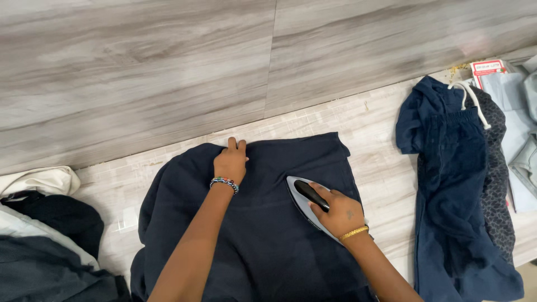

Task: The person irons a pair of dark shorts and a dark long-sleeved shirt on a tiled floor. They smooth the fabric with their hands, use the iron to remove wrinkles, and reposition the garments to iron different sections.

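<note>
Garment: 1 dark navy cloth [263, 235] lay spread centre-near on table [380, 140].
L hand [230, 162]: flat, fingers together, pressed on cloth's far edge.
R hand [335, 210]: clamped on 1 iron [302, 198] handle.
Right: 1 pile of clothes [458, 184].

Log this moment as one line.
left hand: flat on dark navy garment | right hand: gripping grey iron on garment | blue drawstring trousers at right

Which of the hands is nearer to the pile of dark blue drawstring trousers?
Right. The right hand grips the grey iron, closer to the trousers; the left hand presses the navy garment farther away.
</note>
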